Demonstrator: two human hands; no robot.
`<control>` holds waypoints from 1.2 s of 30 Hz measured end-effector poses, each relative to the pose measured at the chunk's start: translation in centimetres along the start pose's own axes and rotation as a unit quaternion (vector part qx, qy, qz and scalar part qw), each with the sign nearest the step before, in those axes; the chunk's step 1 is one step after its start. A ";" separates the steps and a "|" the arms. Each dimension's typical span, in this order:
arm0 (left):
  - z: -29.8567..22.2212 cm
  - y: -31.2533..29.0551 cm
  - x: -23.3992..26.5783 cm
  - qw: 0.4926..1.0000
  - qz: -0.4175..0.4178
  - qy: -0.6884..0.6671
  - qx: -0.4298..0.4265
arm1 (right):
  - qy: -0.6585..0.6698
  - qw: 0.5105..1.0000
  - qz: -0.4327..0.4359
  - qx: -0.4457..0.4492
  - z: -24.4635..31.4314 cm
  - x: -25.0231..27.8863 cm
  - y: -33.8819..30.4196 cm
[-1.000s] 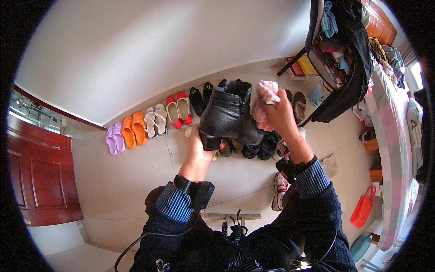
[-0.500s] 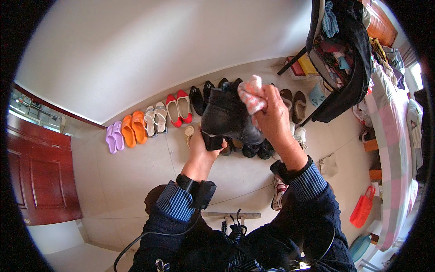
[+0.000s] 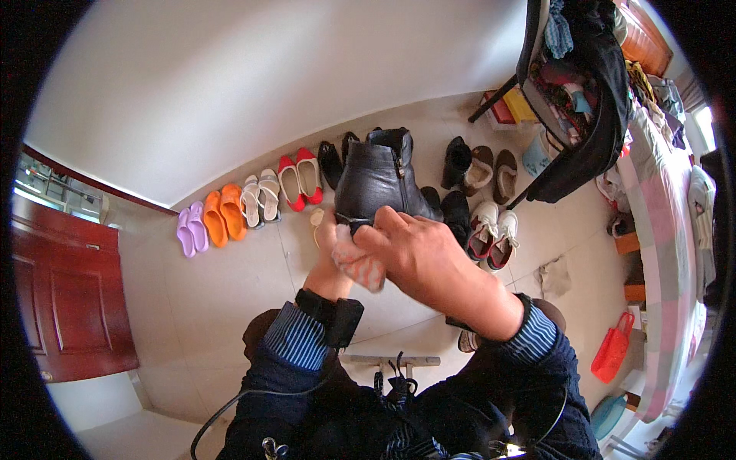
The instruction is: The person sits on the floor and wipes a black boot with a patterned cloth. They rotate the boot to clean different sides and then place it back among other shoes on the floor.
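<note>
A black leather ankle boot point(image 3: 371, 182) with a side zip is held up over the floor in front of me, its shaft pointing away and its toe to the right. My left hand point(image 3: 330, 261) grips it from below at the heel; those fingers are mostly hidden behind the cloth and the boot. With bunched fingers, my right hand point(image 3: 422, 249) presses a pink-and-white patterned cloth point(image 3: 359, 264) against the boot's heel end, close to my left hand.
Along the wall stand purple clogs point(image 3: 192, 228), orange slippers point(image 3: 225, 215), white sandals point(image 3: 261, 198), red-and-white flats point(image 3: 300, 180) and several dark shoes. White-and-red sneakers point(image 3: 493, 234) sit right of the boot. A cloth-laden black chair point(image 3: 583, 107), a red bag point(image 3: 613, 349) and a bed point(image 3: 659, 284) are rightward.
My right hand has brought the cloth from the boot's upper right side down to its heel end. The boot has turned, so its zipped side now shows.
</note>
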State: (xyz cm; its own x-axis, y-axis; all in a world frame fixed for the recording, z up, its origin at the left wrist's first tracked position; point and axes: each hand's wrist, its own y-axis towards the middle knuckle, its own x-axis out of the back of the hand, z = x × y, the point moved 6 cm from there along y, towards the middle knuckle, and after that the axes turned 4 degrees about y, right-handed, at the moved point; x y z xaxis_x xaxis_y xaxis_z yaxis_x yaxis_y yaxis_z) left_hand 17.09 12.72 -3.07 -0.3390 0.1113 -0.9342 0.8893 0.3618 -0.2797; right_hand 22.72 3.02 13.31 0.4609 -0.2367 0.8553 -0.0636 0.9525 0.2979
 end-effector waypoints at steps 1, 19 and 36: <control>0.2 -1.1 -0.4 0.997 -0.016 0.062 -0.043 | -0.010 1.000 0.001 0.005 1.2 1.1 -0.4; -2.5 1.0 3.3 0.960 -0.241 0.119 -0.079 | 0.001 0.993 -0.116 -0.010 9.0 8.4 -3.3; -2.9 0.9 1.9 0.974 -0.144 0.148 -0.095 | 0.088 0.981 -0.083 -0.152 -2.8 7.7 -2.5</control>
State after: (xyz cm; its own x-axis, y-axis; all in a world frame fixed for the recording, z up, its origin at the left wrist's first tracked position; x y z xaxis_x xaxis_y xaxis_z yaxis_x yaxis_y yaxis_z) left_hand 16.39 15.95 -4.44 -0.6648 0.2308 -0.7104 0.6804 0.5798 -0.4483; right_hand 28.91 -0.63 17.93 0.5893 -0.3816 0.7121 0.2797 0.9233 0.2633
